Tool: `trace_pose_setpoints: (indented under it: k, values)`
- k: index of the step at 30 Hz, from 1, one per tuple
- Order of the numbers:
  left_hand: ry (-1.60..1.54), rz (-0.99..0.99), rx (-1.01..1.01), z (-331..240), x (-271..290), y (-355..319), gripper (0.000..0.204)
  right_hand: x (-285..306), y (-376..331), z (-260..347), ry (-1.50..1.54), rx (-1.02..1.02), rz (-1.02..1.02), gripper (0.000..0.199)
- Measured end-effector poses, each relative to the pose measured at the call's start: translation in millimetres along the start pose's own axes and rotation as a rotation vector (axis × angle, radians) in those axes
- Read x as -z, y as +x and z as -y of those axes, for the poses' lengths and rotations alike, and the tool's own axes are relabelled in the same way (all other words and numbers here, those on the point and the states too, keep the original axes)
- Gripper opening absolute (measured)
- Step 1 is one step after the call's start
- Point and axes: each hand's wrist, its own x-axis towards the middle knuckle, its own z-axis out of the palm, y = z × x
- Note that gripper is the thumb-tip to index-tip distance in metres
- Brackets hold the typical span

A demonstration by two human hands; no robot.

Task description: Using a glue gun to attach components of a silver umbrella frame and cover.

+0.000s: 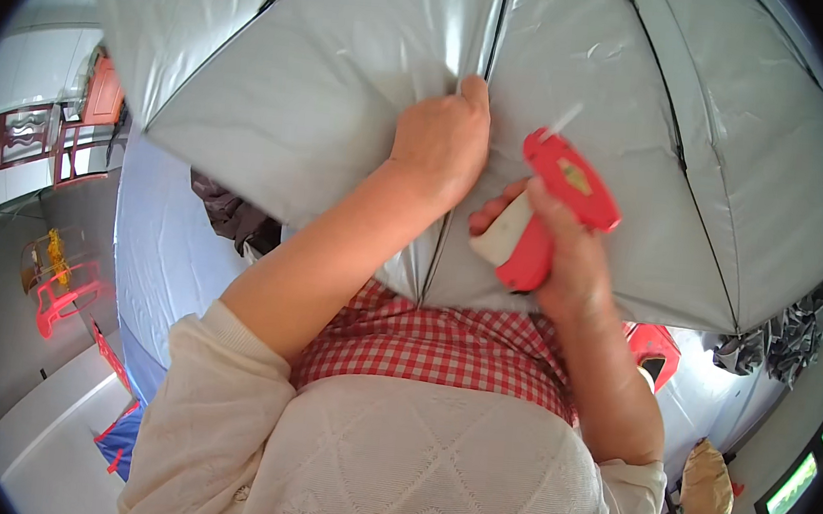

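A large open umbrella [337, 104] with silver-grey fabric and dark ribs spreads across my lap, its inner side up. My left hand [441, 142] is closed at the central rib [499, 30], pinching the rib and the fabric beside it; its fingertips are partly hidden. To its right, my right hand [577, 262] grips a red and white tagging gun [579, 188] by its handle. The gun's thin pale needle points up and to the right, above the silver fabric. It appears slightly blurred.
Dark crumpled fabric [234, 212] lies beyond the umbrella's left edge, and more black folded fabric [797, 330] is at the right. A red object [656, 352] sits near my right forearm. A pale blue sheet [152, 254] covers the surface at left. A red chair [65, 300] stands farther off.
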Motion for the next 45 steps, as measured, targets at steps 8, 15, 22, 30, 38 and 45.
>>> trace_pose_setpoints:
  k: [8,15,22,30,38,45]
  values:
    - [-0.896,-0.211,0.196,25,-13,-16,0.012,-9,7,-23,-0.109,-0.061,0.011,0.025]
    - [-1.072,-0.161,0.290,21,-1,-24,0.013,-12,25,-6,-0.091,-0.032,0.019,0.026]
    - [-1.095,-0.138,0.319,21,4,-26,0.007,-15,23,-6,-0.133,-0.132,0.096,0.025]
    - [-1.175,-0.150,0.303,23,0,-26,0.014,-10,33,-8,-0.071,-0.044,0.009,0.025]
    - [-1.136,-0.135,0.313,22,2,-27,0.014,-9,28,-8,-0.133,-0.133,0.050,0.023]
    - [-1.212,-0.098,0.309,28,4,-26,0.009,3,34,0,0.003,-0.231,0.227,0.024]
